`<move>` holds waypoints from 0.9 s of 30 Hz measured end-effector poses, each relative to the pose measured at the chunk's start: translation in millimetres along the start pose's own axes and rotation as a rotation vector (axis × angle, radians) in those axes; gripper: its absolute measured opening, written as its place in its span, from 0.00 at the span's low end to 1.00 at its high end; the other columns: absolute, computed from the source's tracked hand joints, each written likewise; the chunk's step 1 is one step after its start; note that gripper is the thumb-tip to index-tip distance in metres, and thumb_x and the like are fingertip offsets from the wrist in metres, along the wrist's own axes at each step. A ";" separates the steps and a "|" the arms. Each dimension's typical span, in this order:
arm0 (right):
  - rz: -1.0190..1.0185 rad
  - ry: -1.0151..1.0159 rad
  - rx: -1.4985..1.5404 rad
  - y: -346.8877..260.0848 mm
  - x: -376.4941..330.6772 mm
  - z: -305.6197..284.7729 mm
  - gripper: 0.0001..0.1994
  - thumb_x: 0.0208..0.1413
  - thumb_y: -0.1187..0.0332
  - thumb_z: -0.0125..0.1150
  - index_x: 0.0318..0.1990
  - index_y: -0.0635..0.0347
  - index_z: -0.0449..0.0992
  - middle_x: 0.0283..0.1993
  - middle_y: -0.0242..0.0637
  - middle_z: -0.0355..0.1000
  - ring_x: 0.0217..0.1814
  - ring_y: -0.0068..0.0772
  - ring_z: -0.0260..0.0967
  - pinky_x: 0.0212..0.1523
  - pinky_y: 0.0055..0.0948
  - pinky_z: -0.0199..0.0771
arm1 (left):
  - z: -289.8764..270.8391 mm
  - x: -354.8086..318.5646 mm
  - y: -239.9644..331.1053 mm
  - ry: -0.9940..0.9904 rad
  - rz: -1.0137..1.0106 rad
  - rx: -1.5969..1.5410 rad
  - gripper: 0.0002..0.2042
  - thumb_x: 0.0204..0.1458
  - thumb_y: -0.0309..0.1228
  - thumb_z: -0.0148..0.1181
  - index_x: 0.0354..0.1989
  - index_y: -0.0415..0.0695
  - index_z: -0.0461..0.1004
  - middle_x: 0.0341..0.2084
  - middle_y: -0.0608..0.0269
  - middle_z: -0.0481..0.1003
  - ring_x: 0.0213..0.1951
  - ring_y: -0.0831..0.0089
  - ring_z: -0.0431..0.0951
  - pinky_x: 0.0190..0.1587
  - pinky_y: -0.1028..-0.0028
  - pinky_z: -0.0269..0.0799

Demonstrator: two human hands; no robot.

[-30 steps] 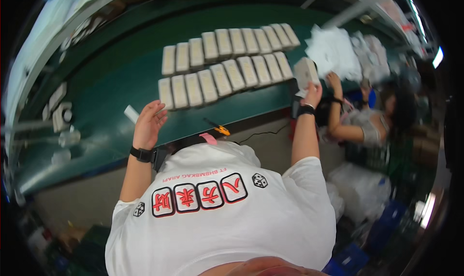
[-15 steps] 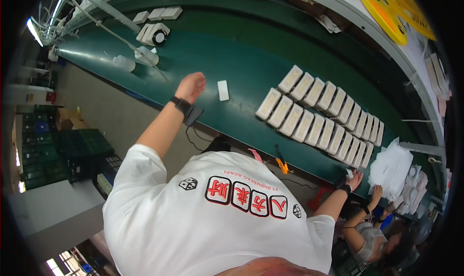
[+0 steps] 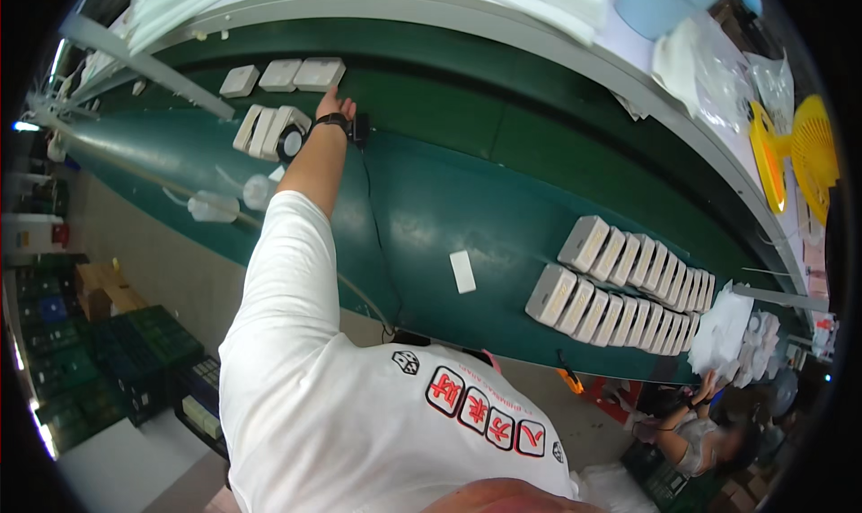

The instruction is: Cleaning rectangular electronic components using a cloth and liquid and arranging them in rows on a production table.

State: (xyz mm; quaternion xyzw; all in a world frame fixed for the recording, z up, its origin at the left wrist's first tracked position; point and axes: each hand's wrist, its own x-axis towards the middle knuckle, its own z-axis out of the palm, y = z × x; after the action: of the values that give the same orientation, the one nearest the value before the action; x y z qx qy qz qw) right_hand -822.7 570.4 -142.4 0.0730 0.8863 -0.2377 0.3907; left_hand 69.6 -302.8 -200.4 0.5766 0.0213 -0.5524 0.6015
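My left arm stretches across the green table toward the far left. My left hand (image 3: 336,106) is at the near right corner of a white box (image 3: 321,74), fingers apart; whether they touch it I cannot tell. Two more white boxes (image 3: 280,75) lie in line to its left. Just nearer than the hand, several white boxes (image 3: 261,131) stand on edge, with a round black-and-white piece (image 3: 290,142) against them. A small flat white piece (image 3: 462,271) lies alone in the middle of the table. My right hand is out of view.
Two rows of white boxes (image 3: 620,322) stand on the right of the green table (image 3: 431,190). Clear plastic bottles (image 3: 214,208) are near its left edge. An orange-handled tool (image 3: 569,377) lies by the front edge. Another person's hand (image 3: 707,387) works at the far right.
My left hand has moved forward from the table's front edge to the boxes at the back left. My right hand has gone out of view. The whole view has shifted.
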 end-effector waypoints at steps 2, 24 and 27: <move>-0.001 -0.039 -0.055 48.3 -8.6 47.5 0.09 0.57 0.68 0.51 0.31 0.60 0.76 0.28 0.38 0.74 0.31 0.32 0.71 0.35 0.33 0.73 | 15.9 24.2 7.7 -0.009 0.011 0.053 0.27 0.55 0.43 0.62 0.59 0.45 0.64 0.57 0.50 0.64 0.52 0.59 0.73 0.39 0.63 0.76; -0.243 -0.160 0.052 75.8 -262.2 381.1 0.09 0.54 0.77 0.51 0.40 0.65 0.76 0.37 0.38 0.77 0.42 0.32 0.76 0.46 0.29 0.73 | 33.0 167.5 -24.0 -0.077 -0.247 0.626 0.27 0.53 0.44 0.61 0.58 0.44 0.66 0.38 0.47 0.73 0.35 0.50 0.75 0.42 0.53 0.76; -0.177 -0.069 -0.032 108.2 -280.1 364.9 0.09 0.54 0.77 0.52 0.40 0.65 0.76 0.37 0.37 0.76 0.41 0.32 0.76 0.46 0.29 0.74 | 62.5 148.0 -52.4 -0.124 0.002 0.202 0.26 0.53 0.43 0.60 0.55 0.37 0.66 0.42 0.48 0.74 0.43 0.48 0.76 0.45 0.50 0.77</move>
State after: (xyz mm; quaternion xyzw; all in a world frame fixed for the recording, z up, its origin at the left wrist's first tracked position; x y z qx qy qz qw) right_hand -357.0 506.5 -190.4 -0.0201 0.8790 -0.2593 0.3996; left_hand 52.8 -427.9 -312.8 0.5991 -0.0722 -0.5858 0.5411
